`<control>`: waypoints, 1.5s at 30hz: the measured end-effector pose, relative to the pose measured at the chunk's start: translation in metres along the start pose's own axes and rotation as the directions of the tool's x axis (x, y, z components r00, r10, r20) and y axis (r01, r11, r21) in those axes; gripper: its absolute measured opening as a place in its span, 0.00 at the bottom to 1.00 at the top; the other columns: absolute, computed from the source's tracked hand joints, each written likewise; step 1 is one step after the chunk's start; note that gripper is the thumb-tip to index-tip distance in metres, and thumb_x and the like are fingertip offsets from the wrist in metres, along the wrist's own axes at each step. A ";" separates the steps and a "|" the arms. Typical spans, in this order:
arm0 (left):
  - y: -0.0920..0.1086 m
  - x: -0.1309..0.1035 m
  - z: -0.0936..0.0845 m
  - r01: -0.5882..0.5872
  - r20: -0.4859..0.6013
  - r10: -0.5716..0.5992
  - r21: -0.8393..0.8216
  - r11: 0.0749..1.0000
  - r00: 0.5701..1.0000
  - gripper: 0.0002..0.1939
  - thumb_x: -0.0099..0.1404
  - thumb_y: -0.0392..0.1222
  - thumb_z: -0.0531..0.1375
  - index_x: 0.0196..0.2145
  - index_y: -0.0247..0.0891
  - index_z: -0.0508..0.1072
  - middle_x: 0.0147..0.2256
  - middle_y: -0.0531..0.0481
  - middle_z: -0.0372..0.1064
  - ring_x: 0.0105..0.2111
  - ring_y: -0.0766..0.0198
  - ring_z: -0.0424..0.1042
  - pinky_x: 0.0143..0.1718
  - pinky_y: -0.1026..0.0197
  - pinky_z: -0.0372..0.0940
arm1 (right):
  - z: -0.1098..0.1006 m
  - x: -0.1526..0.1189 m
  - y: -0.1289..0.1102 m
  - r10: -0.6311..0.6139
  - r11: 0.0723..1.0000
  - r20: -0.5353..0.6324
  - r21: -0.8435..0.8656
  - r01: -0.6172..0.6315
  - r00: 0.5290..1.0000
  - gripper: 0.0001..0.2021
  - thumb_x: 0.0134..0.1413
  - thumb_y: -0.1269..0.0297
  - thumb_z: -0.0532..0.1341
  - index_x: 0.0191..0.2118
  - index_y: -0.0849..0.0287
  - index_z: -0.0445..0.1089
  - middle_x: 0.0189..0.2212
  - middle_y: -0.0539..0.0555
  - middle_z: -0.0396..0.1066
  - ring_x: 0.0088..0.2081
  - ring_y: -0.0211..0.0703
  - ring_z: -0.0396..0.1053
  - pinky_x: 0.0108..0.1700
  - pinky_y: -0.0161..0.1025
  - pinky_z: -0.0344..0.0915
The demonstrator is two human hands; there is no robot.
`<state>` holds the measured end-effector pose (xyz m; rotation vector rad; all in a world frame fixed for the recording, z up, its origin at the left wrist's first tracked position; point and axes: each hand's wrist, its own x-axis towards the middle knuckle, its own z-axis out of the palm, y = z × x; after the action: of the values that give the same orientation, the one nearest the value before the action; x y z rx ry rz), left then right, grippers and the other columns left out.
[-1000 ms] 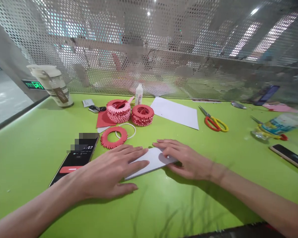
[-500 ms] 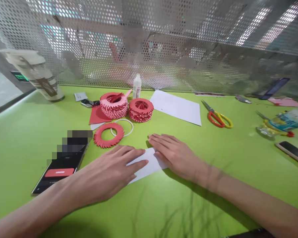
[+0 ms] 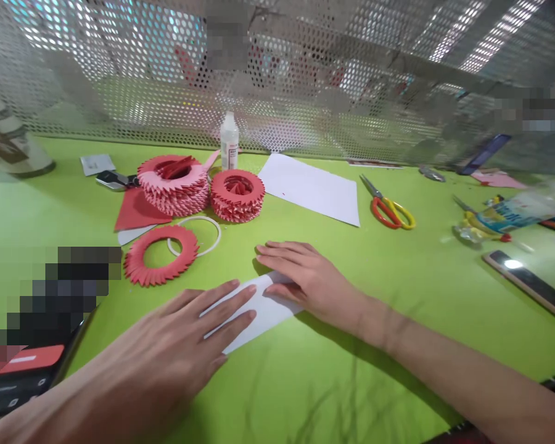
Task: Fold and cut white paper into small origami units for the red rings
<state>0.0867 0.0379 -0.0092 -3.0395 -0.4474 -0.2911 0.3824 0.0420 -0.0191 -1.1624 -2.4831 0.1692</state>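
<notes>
A narrow strip of white paper (image 3: 259,311) lies slantwise on the green table, partly covered by both hands. My left hand (image 3: 185,339) rests flat over its near left end with the fingers spread. On the far right end lies my right hand (image 3: 309,277), its fingers stretched out and side by side, pressing down on the paper. Beyond my left hand is a flat red ring of folded paper pieces (image 3: 136,265), partly over a thin white ring (image 3: 219,237). Behind these stand a taller pink and red folded-paper ring (image 3: 185,200) and a smaller one (image 3: 238,209).
A white glue bottle (image 3: 230,145) stands by a larger white sheet (image 3: 314,191). Scissors with red and yellow handles (image 3: 388,209) lie to the right, near a clear bottle (image 3: 518,213) and a phone (image 3: 531,287). Another phone (image 3: 41,361) lies left; a cup (image 3: 9,142) stands behind it.
The view has shifted, so the table items sit further left. My left hand has slid toward the strip's near left end and spread its fingers. My right hand stays on the paper.
</notes>
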 end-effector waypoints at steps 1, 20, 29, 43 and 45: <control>0.001 -0.001 0.001 -0.005 -0.010 0.005 0.013 1.000 1.000 0.34 0.65 0.27 0.52 0.67 0.38 0.69 0.70 0.45 0.66 0.65 0.47 0.71 0.59 0.49 0.67 | -0.001 0.000 0.004 -0.005 0.999 -0.010 0.036 0.005 1.000 0.21 0.71 0.56 0.65 0.61 0.64 0.74 0.62 0.64 0.76 0.64 0.57 0.72 0.65 0.57 0.69; 0.000 -0.018 0.026 0.087 -0.025 -0.086 0.019 0.996 0.996 0.43 0.69 0.42 0.58 0.77 0.55 0.49 0.76 0.58 0.51 0.68 0.47 0.66 0.61 0.47 0.70 | -0.023 0.004 0.044 -0.070 0.922 0.113 0.385 0.021 0.991 0.14 0.65 0.63 0.71 0.55 0.55 0.80 0.62 0.57 0.76 0.64 0.50 0.70 0.66 0.52 0.65; 0.004 -0.004 -0.011 0.126 0.076 -0.114 -0.171 0.977 0.991 0.42 0.69 0.45 0.61 0.76 0.48 0.54 0.74 0.54 0.56 0.71 0.49 0.62 0.67 0.45 0.66 | -0.023 0.000 0.043 -0.025 0.926 0.124 0.377 -0.024 0.992 0.14 0.67 0.60 0.69 0.56 0.51 0.81 0.63 0.57 0.76 0.65 0.53 0.70 0.66 0.55 0.66; 0.002 -0.004 -0.018 0.117 0.206 -0.078 -0.186 0.975 0.975 0.36 0.76 0.48 0.58 0.76 0.44 0.53 0.77 0.51 0.45 0.74 0.45 0.56 0.69 0.40 0.61 | -0.022 -0.001 0.044 -0.023 0.934 0.130 0.356 -0.026 0.991 0.13 0.69 0.59 0.67 0.55 0.52 0.80 0.64 0.56 0.75 0.67 0.52 0.67 0.66 0.55 0.66; 0.002 -0.003 -0.018 0.099 0.191 -0.063 -0.183 0.978 0.980 0.35 0.77 0.49 0.57 0.76 0.43 0.54 0.77 0.49 0.46 0.74 0.45 0.55 0.69 0.40 0.61 | -0.022 -0.002 0.044 -0.029 0.934 0.129 0.356 -0.019 0.991 0.13 0.69 0.59 0.67 0.55 0.52 0.80 0.64 0.57 0.74 0.67 0.52 0.67 0.67 0.55 0.66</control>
<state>0.0809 0.0335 0.0076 -3.2574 -0.5890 -0.0579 0.4236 0.0684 -0.0119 -1.0168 -2.4283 0.6872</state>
